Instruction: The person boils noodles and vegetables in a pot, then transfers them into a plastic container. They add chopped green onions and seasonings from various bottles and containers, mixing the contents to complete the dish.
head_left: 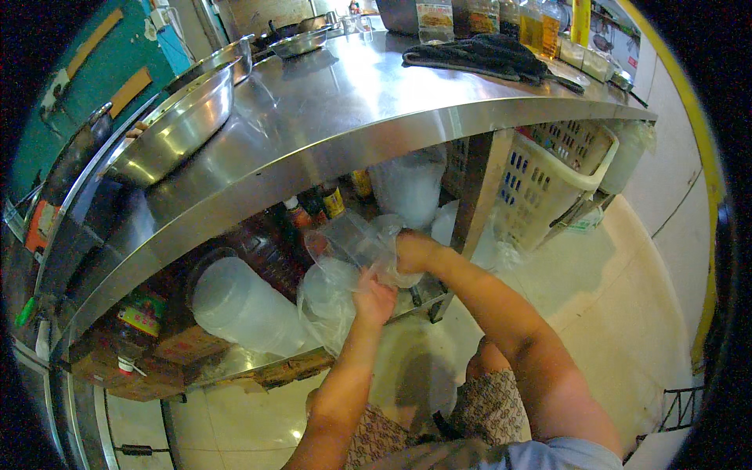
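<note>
Fingers of the right hand (413,251) curl around a clear plastic container (356,239), which sits under the steel surface (345,102), above the lower shelf (258,362). Fingers of the left hand (374,299) press against a thin clear plastic bag (329,301) just below that container; I cannot tell if they pinch it or only push on it. Both hands touch the plastic at the same place, close together.

On the lower shelf I count two big translucent tubs (243,305), one beside the bag and one more behind it (407,188); what is inside them is not visible. Several sauce bottles (333,200) with coloured caps stand behind, at least four, with dark liquid in some. One cardboard box (184,345) lies at the left.

On the surface there are two wide metal bowls (176,125), the near one seems empty. One dark cloth (478,55) lies farther, near some jars (435,19) with yellowish content. One pale plastic basket (548,180) hangs at the right side, well apart from the hands.
</note>
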Available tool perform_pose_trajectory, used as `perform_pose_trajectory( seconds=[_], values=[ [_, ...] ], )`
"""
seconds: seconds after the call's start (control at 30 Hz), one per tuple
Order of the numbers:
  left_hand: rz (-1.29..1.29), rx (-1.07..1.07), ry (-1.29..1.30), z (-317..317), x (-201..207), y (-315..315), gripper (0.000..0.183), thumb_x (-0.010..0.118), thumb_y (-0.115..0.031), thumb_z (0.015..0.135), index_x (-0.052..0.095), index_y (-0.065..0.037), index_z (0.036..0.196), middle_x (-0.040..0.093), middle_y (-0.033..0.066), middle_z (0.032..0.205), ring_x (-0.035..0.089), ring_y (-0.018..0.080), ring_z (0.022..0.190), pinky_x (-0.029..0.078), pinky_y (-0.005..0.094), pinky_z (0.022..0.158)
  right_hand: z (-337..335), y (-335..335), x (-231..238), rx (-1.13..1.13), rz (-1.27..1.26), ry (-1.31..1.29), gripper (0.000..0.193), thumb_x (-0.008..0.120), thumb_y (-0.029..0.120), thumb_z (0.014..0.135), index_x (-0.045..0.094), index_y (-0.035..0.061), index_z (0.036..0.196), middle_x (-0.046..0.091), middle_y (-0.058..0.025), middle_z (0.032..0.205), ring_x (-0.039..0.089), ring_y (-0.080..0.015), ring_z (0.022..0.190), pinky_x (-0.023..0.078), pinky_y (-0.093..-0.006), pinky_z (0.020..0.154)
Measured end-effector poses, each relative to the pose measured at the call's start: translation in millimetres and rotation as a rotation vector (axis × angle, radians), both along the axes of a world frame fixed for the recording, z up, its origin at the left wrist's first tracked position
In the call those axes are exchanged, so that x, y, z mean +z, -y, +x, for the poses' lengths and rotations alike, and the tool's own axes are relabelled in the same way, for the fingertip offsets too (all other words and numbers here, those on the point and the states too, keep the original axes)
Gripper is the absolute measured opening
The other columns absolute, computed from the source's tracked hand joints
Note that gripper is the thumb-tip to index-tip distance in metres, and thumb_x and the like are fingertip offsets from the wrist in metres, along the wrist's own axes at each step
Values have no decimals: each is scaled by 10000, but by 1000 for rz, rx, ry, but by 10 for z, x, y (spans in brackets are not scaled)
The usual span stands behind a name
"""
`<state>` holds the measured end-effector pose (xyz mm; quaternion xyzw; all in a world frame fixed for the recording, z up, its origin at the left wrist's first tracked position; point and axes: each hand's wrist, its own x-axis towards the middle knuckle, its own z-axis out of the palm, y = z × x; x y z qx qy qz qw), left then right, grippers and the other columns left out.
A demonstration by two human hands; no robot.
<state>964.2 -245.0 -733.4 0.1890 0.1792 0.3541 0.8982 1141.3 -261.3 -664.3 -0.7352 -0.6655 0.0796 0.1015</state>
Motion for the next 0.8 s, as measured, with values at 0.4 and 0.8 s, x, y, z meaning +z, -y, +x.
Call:
perform_pose_trajectory(
  seconds=[0.4,0.8],
  values=[
    [38,-15,167,10,11,-87,514,433,-403,1038,536,-45,1392,561,102,1458,502,287,1347,355,440,1146,-405,490,43,-187,376,-310,349,699,256,837,690,39,1111,678,-238,1114,653,-447,1021,545,-500,868],
    [-45,-1,-80,-250,380,34,531,357,-391,1087,478,-59,1484,521,129,1494,470,304,1380,325,454,1185,-133,450,73,-153,227,-226,508,715,174,803,592,22,1272,642,-252,1176,631,-444,1075,538,-495,902]
  ],
)
